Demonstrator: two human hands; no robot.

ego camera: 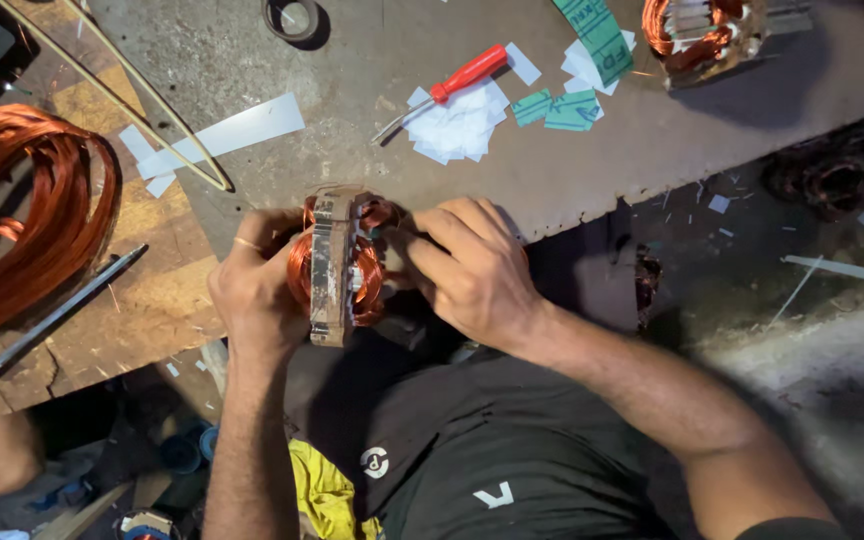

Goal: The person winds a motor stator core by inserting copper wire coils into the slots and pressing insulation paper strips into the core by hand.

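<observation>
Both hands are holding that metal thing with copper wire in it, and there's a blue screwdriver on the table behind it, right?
Not quite. The screwdriver has a red handle, not blue, as the head view shows. The rest holds: the left hand and right hand both hold the stator with its copper wire, and the screwdriver lies on the table behind it.

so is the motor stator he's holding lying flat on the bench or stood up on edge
On edge. The stator shows its rusty laminated rim to the camera, copper windings bulging out both sides, with the left hand and right hand gripping either side.
</observation>
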